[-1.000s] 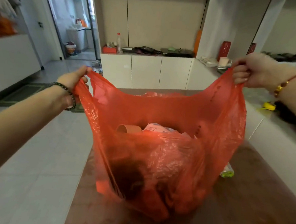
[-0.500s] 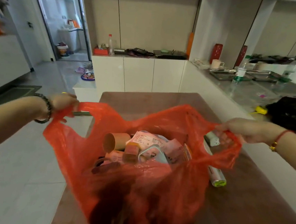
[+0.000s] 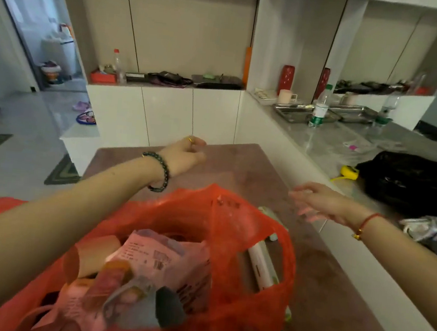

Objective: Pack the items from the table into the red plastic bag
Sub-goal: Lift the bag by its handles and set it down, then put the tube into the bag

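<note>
The red plastic bag [image 3: 233, 220] sits slumped on the brown table [image 3: 251, 168] close in front of me, its mouth open. Inside I see a cardboard tube [image 3: 88, 257], a pink printed packet [image 3: 160, 258] and other wrapped items. A white tube-shaped item [image 3: 262, 265] lies on the table at the bag's right side, seen through the handle hole. My left hand [image 3: 183, 154] hovers beyond the bag over the table, fingers loosely curled, holding nothing. My right hand [image 3: 315, 198] is to the right of the bag, fingers spread, empty and blurred.
A white counter edge runs along the table's right side, with a black bag [image 3: 410, 181], a yellow tape measure [image 3: 350, 171], metal trays [image 3: 294, 112] and water bottles [image 3: 320, 105] on it. White cabinets stand behind the table. Tiled floor lies to the left.
Both hands let go of the bag's handles and moved up and away; the bag, lifted a second ago, dropped and slumped on the table.
</note>
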Available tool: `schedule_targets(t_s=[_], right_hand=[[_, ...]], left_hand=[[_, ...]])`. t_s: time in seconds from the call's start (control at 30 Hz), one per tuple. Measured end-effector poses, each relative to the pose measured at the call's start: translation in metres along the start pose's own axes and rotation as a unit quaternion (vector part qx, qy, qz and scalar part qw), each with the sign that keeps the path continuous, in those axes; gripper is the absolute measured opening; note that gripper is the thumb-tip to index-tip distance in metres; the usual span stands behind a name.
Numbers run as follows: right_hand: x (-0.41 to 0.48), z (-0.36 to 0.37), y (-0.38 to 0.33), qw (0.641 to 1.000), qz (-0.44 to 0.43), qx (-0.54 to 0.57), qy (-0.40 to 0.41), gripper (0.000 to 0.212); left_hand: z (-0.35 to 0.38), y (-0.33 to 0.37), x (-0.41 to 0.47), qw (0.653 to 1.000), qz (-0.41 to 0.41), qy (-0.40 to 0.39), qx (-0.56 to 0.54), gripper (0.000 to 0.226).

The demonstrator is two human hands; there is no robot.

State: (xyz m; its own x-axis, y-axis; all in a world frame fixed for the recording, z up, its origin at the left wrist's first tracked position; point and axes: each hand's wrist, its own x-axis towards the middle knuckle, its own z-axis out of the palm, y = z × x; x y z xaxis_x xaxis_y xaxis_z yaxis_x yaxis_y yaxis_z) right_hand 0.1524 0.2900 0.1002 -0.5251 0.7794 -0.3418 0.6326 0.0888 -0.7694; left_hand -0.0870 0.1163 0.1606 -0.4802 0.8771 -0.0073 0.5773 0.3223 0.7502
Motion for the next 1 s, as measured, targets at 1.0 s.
schedule_targets(t_s=[1.0], right_hand=[[0.084,0.085,0.042,0.972,-0.216,0.078,-0.054,0.094]], left_hand=[[0.188,-0.037,0.106,0.853,-0.249,-0.044,-0.457,0.059]])
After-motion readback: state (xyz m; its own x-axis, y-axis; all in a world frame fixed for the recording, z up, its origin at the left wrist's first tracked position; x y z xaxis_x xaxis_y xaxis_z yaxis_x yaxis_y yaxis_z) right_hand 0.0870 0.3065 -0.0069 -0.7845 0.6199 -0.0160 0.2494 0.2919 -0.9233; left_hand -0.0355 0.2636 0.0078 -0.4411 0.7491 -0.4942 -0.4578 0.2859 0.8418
